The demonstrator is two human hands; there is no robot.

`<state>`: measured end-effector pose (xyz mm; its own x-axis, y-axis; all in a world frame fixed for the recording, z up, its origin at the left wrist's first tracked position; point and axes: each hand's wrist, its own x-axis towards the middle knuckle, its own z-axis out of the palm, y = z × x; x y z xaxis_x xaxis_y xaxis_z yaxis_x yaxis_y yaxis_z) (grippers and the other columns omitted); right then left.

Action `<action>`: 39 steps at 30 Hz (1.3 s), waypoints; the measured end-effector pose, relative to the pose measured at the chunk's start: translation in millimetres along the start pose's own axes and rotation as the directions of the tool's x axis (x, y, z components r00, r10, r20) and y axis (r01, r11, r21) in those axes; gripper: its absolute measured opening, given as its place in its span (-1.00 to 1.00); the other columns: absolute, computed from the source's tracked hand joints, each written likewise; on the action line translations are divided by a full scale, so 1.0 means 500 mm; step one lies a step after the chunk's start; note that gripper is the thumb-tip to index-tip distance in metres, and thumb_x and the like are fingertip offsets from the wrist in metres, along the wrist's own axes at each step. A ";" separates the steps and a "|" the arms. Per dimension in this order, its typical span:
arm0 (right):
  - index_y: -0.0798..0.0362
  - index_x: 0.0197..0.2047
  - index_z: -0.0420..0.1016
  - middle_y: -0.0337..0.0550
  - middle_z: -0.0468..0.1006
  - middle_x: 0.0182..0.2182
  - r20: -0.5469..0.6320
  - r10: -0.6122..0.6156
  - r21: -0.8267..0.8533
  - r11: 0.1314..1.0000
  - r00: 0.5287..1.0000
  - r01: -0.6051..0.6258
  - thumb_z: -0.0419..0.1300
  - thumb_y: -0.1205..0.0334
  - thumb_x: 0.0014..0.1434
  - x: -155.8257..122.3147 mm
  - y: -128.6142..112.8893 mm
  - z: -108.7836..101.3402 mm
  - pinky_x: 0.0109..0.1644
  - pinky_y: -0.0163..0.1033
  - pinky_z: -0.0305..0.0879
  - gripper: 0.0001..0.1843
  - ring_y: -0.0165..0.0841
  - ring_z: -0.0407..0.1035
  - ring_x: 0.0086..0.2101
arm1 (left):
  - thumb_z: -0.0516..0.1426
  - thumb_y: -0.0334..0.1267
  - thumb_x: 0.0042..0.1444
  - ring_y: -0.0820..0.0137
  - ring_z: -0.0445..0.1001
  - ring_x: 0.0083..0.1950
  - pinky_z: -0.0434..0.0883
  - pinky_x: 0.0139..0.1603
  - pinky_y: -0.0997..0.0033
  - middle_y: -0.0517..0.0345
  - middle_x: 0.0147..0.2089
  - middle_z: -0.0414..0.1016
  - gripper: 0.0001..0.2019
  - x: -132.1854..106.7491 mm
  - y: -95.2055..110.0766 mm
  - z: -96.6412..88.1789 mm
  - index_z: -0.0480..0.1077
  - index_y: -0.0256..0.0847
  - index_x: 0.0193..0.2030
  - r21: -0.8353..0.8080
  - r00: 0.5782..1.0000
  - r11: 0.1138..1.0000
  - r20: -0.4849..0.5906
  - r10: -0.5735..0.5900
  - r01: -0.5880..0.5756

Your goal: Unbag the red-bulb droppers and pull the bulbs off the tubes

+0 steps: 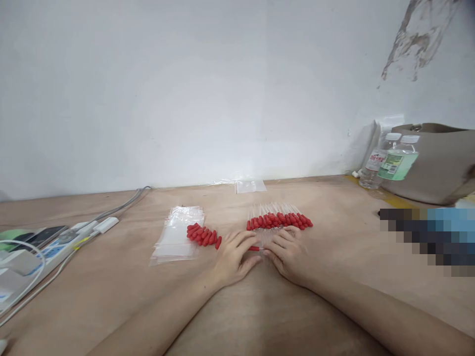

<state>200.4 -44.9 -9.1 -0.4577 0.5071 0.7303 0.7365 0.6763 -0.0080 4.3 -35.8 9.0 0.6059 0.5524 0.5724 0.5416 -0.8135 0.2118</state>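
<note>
My left hand [234, 256] has its fingers closed around a thin red piece [254, 248], whose right end points toward my other hand. Facing it, my right hand [290, 253] pinches what looks like a thin clear stick [261, 251] at the red piece's end; whether the two are joined is too small to tell. Clear sticks [267, 234] lie just beyond my fingers, partly hidden by my right hand. Behind them is a row of clear sticks with red tips [279, 218]. Left of my left hand lies a pile of loose red pieces [202, 235].
A stack of clear plastic bags [178, 235] lies under the red pile's left end. Another bag [251, 186] is by the wall. A power strip [48, 254] with cables and phones is at left. Two bottles [399, 158] and a grey bag [438, 165] stand at right.
</note>
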 end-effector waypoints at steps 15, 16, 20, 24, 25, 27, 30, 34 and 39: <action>0.08 -0.56 0.39 -0.29 0.29 -0.65 -0.028 -0.095 0.073 0.993 0.995 0.097 0.07 0.24 0.16 -0.007 0.005 -0.015 -0.16 -0.18 -0.07 -0.72 -0.45 0.07 -0.45 | -0.10 -0.25 0.23 0.38 0.28 -0.20 0.16 -0.07 0.26 0.14 -0.32 0.40 -0.76 0.009 0.013 -0.009 0.34 -0.22 -0.32 0.101 0.979 0.993 0.202 0.036 -0.058; 0.08 -0.56 0.39 -0.29 0.29 -0.64 -0.027 -0.097 0.070 0.993 0.995 0.099 0.07 0.24 0.16 -0.009 0.006 -0.017 -0.16 -0.17 -0.07 -0.72 -0.45 0.07 -0.45 | -0.11 -0.25 0.23 0.38 0.28 -0.20 0.16 -0.07 0.26 0.14 -0.32 0.39 -0.76 0.009 0.013 -0.011 0.33 -0.22 -0.33 0.102 0.976 0.993 0.213 0.037 -0.060; 0.05 -0.51 0.41 -0.29 0.31 -0.63 -0.031 -0.101 0.068 0.992 0.994 0.103 0.08 0.27 0.15 -0.022 0.009 -0.018 -0.12 -0.15 -0.07 -0.78 -0.43 0.09 -0.42 | -0.12 -0.27 0.23 0.39 0.28 -0.21 0.15 -0.08 0.28 0.14 -0.33 0.38 -0.76 0.009 0.016 -0.015 0.33 -0.23 -0.33 0.103 0.970 0.992 0.238 0.041 -0.067; 0.01 -0.41 0.44 -0.31 0.33 -0.62 -0.058 -0.105 0.043 0.993 0.993 0.108 0.10 0.28 0.13 -0.030 0.009 -0.018 -0.08 -0.12 -0.09 -0.87 -0.43 0.12 -0.41 | -0.12 -0.28 0.23 0.38 0.27 -0.22 0.15 -0.13 0.29 0.13 -0.34 0.36 -0.77 0.006 0.018 -0.017 0.31 -0.23 -0.32 0.096 0.970 0.993 0.241 0.037 -0.061; 0.00 -0.39 0.45 -0.32 0.33 -0.63 -0.071 -0.107 0.030 0.994 0.992 0.110 0.10 0.28 0.13 -0.030 0.008 -0.019 -0.08 -0.12 -0.09 -0.88 -0.43 0.12 -0.42 | -0.13 -0.27 0.23 0.38 0.27 -0.23 0.15 -0.16 0.30 0.13 -0.34 0.36 -0.77 0.005 0.018 -0.016 0.31 -0.23 -0.32 0.094 0.971 0.994 0.238 0.035 -0.059; -0.02 -0.37 0.45 -0.33 0.33 -0.64 -0.096 -0.115 0.005 0.993 0.989 0.116 0.10 0.28 0.13 -0.028 0.006 -0.023 -0.07 -0.12 -0.09 -0.89 -0.44 0.13 -0.43 | -0.13 -0.26 0.23 0.38 0.26 -0.25 0.16 -0.20 0.31 0.13 -0.35 0.36 -0.76 0.004 0.018 -0.016 0.30 -0.23 -0.33 0.091 0.973 0.994 0.228 0.031 -0.053; -0.03 -0.34 0.46 -0.34 0.34 -0.65 -0.110 -0.119 -0.016 0.993 0.987 0.118 0.09 0.30 0.13 -0.026 0.011 -0.033 -0.07 -0.13 -0.09 -0.88 -0.45 0.15 -0.43 | -0.14 -0.26 0.23 0.38 0.26 -0.29 0.17 -0.23 0.32 0.13 -0.39 0.34 -0.75 -0.001 0.013 -0.016 0.29 -0.23 -0.37 0.093 0.977 0.995 0.211 0.024 -0.044; -0.07 -0.36 0.48 -0.31 0.41 -0.60 -0.133 -0.020 -0.042 0.999 0.991 0.015 0.07 0.31 0.14 -0.023 0.029 -0.045 -0.09 -0.16 -0.09 -0.82 -0.45 0.18 -0.43 | -0.17 -0.28 0.24 0.39 0.27 -0.31 0.22 -0.25 0.34 0.14 -0.40 0.31 -0.72 -0.006 -0.005 -0.022 0.27 -0.22 -0.41 0.072 0.990 0.996 0.124 -0.070 0.061; -0.04 -0.24 0.50 -0.24 0.46 -0.52 -0.063 0.156 -0.079 0.984 0.986 -0.161 0.05 0.26 0.16 -0.011 0.031 -0.034 -0.17 -0.20 -0.09 -0.80 -0.45 0.22 -0.45 | -0.11 -0.27 0.21 0.40 0.32 -0.21 0.28 -0.17 0.40 0.11 -0.26 0.31 -0.79 0.013 -0.048 -0.058 0.33 -0.21 -0.20 0.000 0.976 0.976 -0.033 -0.217 0.217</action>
<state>222.8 -46.2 -1.4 -0.3050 0.5717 0.7616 0.8374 0.5419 -0.0714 -21.5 -18.0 30.8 0.4542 0.7093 0.5391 0.6600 -0.6743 0.3313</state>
